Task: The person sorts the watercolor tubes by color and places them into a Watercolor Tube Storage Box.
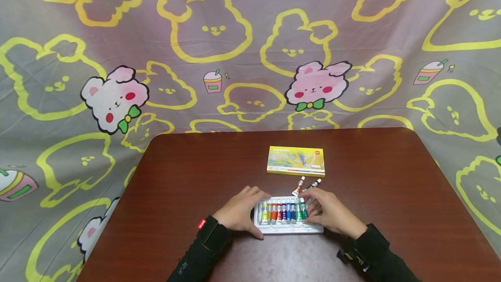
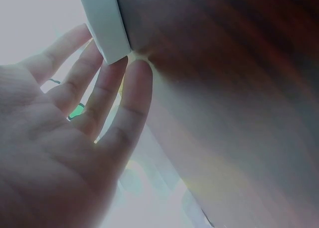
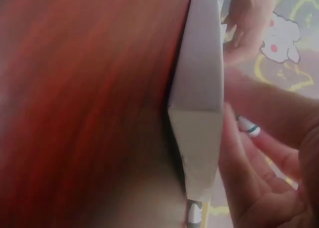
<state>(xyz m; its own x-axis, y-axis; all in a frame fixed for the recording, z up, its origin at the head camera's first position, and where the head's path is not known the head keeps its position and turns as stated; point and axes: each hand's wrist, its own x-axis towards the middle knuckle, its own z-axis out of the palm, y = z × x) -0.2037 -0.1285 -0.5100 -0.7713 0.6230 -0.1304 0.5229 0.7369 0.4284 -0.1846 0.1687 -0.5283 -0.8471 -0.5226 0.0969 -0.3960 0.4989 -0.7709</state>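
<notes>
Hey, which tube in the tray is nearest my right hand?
The dark green tube, at the row's right end: your right hand touches it, and the lighter green tube lies left of it.

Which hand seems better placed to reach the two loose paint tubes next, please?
Probably the right hand: it is nearer the loose tubes; the left hand holds the tray by its left end.

In view are one left hand (image 1: 240, 210) and one right hand (image 1: 332, 212), two black wristbands (image 1: 213, 233), one worktop (image 1: 188, 177), one patterned cloth (image 1: 242, 71), one yellow box (image 1: 295, 161), two loose paint tubes (image 1: 299, 186), and one white tray (image 1: 289, 230) holding at least nine more tubes (image 1: 288, 213), their exact number hard to tell.
</notes>
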